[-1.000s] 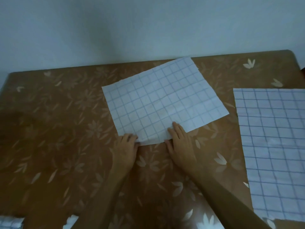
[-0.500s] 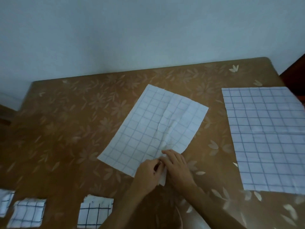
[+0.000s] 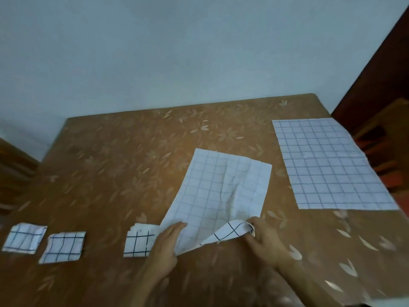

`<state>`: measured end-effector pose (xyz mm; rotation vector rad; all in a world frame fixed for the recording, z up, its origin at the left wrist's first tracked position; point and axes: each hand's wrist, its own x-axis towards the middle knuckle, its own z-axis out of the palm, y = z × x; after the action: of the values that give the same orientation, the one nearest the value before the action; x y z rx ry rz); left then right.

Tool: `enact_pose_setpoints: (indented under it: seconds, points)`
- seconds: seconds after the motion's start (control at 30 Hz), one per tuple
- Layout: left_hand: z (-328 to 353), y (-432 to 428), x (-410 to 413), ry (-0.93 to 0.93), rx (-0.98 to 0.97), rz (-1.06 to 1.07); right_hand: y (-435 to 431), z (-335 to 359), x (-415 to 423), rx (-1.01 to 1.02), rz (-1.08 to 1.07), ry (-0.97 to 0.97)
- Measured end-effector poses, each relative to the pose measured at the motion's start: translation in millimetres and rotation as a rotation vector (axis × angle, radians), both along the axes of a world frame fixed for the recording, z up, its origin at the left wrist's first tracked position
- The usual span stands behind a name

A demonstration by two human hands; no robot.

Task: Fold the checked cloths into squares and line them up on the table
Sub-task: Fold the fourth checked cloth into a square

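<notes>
Near edge, hands. My left hand (image 3: pixel 166 242) lies flat, fingers straight and together, palm down on the near left edge of the working cloth (image 3: pixel 221 191); it presses and grips nothing. My right hand (image 3: pixel 266 240) has its fingers curled round the near right corner of that cloth, pinching it. The corner is lifted off the table and turned over, so its underside faces up.

Working cloth: thin woven fabric, white, rectangular, long axis running away from me and tilted a little to the right. The upper face carries a faint grey grid. The turned underside shows a bold dark grid on white. A soft crease runs up the middle, with wrinkles fanning out from the pinched corner. The far end lies flat on the table.

Near left, a row of folded pieces along the table's near side: first folded square (image 3: pixel 24 238), second folded square (image 3: pixel 64 247), third folded square (image 3: pixel 139 243). All are small, roughly square, bold grid outward, with uneven layered edges. The first two sit just beside each other; the third stands further off, its right side hidden under my left hand and the working cloth's edge.

Right, further out: flat cloth (image 3: pixel 327 162), spread in a single layer, thin blue-grey grid, well apart from the working cloth.

The table (image 3: pixel 110 162) has a smooth brown covering printed with pale leaf and flower shapes.

Beyond it is a plain pale wall (image 3: pixel 177 52), with dark wooden furniture (image 3: pixel 380 85) at far right.
</notes>
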<state>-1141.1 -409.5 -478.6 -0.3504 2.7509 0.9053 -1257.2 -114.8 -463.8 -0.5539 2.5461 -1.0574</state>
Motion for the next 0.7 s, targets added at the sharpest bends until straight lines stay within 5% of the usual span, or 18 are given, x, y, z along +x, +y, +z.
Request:
enact_pose_setpoints:
  seconds: [0.2,0.5,0.7]
  points:
    - [4,11,56,-0.100,-0.268,-0.161,26,23,54,-0.114,-0.156,-0.020]
    - [13,35,97,0.011,-0.288,-0.277,53,52,95,-0.265,-0.349,-0.019]
    - [20,40,116,-0.159,-0.126,-0.213,56,58,109,-0.394,-0.426,-0.024]
